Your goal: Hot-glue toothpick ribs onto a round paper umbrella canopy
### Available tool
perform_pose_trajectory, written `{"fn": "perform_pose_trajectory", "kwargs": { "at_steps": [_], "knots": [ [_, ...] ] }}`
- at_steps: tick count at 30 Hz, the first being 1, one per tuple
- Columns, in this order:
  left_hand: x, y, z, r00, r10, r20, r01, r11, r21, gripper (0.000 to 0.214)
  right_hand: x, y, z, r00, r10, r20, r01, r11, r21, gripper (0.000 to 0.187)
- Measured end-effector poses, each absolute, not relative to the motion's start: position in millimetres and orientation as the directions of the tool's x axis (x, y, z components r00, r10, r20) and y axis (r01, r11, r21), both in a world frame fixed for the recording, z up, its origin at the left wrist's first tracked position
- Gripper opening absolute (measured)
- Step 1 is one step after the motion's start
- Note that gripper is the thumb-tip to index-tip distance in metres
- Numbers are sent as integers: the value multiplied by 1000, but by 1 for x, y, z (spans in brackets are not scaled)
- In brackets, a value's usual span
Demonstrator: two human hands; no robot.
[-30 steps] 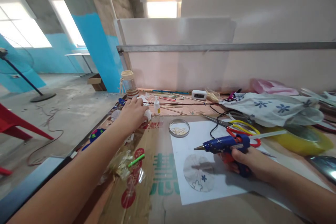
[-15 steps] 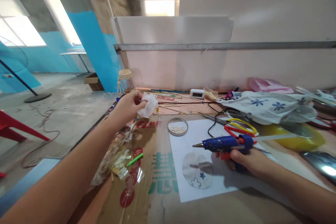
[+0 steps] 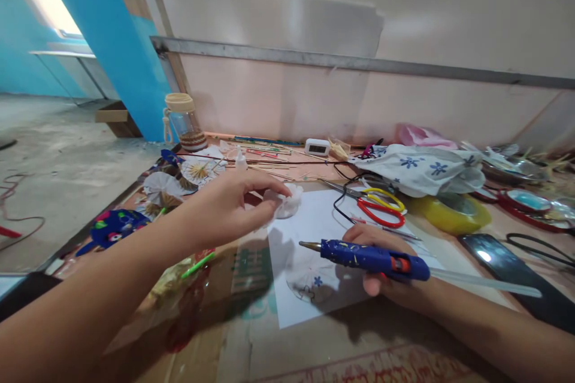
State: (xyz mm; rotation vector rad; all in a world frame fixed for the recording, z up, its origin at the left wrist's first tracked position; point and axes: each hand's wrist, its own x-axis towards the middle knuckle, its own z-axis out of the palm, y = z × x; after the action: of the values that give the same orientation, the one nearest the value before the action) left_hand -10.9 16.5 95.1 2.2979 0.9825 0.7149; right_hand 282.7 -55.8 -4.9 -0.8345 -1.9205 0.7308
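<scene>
Two-handed hold: hot-glue gun and crumpled white piece

The right hand grasps the hot-glue gun above the white paper sheet; the nozzle points left. A glue stick protrudes rearward. The left hand pinches the crumpled white piece near the sheet's far left corner. A flower-marked disc lies on the sheet, below the nozzle.
</scene>
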Motion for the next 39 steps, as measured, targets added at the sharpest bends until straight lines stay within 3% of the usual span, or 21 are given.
{"fn": "perform_pose_trajectory", "kwargs": {
  "at_steps": [8,14,24,28,33,39],
  "knots": [
    [-6,8,91,744,642,187,359,-620,698,24,281,-56,-6,-354,748,562,238,653,-719,55],
    [-4,10,83,793,584,175,325,-648,689,21,285,-55,-12,-333,792,512,245,597,-764,57],
    [-1,4,93,780,608,151,427,-692,582,22,283,-54,-11,-300,815,495,265,570,-777,61],
    [-12,15,96,730,672,124,480,-634,606,22,286,-55,-8,-258,852,456,306,520,-797,63],
    [-30,37,96,539,829,148,632,-514,580,26,287,-56,-6,-218,885,410,338,463,-819,68],
    [-27,42,91,550,833,56,598,-439,671,32,285,-58,5,-322,861,393,293,485,-824,65]
  ]
}}
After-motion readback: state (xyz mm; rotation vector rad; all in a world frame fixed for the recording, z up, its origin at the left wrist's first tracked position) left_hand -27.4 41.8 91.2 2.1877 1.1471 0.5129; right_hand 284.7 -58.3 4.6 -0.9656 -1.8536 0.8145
